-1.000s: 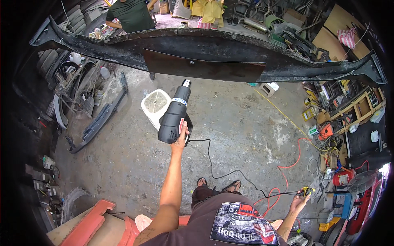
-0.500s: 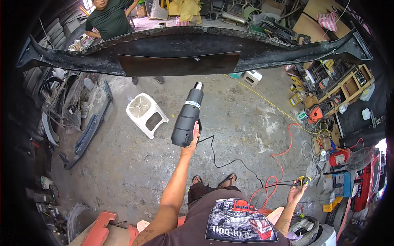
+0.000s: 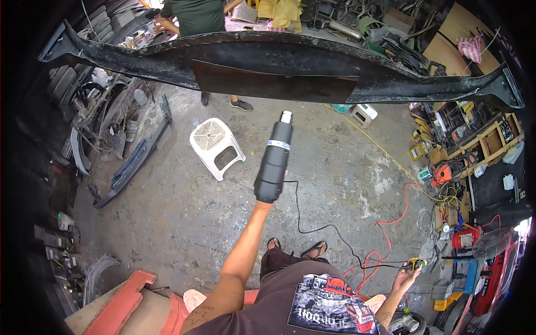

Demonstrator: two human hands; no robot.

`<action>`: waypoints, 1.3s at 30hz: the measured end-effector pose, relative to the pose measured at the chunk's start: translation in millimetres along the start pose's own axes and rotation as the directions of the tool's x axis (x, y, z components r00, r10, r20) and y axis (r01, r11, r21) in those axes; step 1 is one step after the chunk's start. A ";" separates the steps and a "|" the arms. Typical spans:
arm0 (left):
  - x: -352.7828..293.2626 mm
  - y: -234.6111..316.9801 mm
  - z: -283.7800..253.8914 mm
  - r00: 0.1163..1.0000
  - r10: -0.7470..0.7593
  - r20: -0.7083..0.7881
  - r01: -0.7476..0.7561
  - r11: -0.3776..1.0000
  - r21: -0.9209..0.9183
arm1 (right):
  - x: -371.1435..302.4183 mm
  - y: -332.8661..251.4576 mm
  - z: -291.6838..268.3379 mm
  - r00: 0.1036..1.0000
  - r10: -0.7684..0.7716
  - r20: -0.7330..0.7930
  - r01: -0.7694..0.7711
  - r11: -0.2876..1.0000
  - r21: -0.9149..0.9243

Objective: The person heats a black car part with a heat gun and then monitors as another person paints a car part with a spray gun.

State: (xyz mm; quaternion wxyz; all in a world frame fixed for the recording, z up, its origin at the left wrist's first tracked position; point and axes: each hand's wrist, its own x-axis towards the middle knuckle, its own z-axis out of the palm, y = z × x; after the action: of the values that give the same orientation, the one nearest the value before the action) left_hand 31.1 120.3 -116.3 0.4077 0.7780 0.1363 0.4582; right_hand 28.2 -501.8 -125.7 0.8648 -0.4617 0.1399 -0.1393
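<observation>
A black heat gun [image 3: 273,162] with a silver nozzle and a pale band fills the middle of the view, its nozzle toward the bumper. My left hand [image 3: 264,205] is closed around its handle, mostly hidden beneath the body. Beyond the nozzle a long black bumper [image 3: 273,53] spans the view, with a dark brown flat panel [image 3: 273,81] along its middle. At the lower right, my right hand [image 3: 408,276] grips a yellow-and-black cord connector [image 3: 415,263]. A black cord [image 3: 321,228] runs from the heat gun toward that hand.
A white plastic stool [image 3: 215,142] stands left of the heat gun. Red hose [image 3: 393,220] and yellow cord [image 3: 373,138] cross the floor at right. Tools line the right wall; bumper parts [image 3: 134,153] lie at left. A person in a dark green shirt [image 3: 198,19] stands beyond the bumper.
The view has shifted, moving the surroundings rightward. The heat gun has turned slightly, its nozzle nearer the panel, and hides more of my left hand. The other person has changed stance and arm position.
</observation>
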 end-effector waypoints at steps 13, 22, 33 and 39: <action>44.1 -78.4 -130.7 0.851 -0.444 -0.281 0.317 0.860 -0.399 | -1.6 -2.8 24.7 1.000 0.002 -0.008 -0.002 1.000 -0.010; 28.2 -89.9 -99.1 0.762 -0.644 -0.069 0.285 0.428 -0.857 | 1.3 -4.1 34.3 0.997 0.072 0.036 -0.071 0.997 -0.028; -1.6 -80.9 -36.5 0.763 -0.587 0.270 0.456 0.195 -0.868 | 4.9 -2.9 12.9 0.995 0.062 0.083 -0.062 0.998 -0.002; -11.3 -78.5 -12.2 0.746 -0.542 0.386 0.539 0.151 -0.829 | -6.4 -10.0 5.0 0.998 0.044 0.050 -0.044 0.999 0.002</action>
State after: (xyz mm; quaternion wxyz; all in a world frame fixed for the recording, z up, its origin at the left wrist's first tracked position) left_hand 27.6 169.4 -179.6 0.8966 0.3186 0.1312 0.2781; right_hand 23.0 -501.1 -113.9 0.8715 -0.4606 0.1282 -0.1089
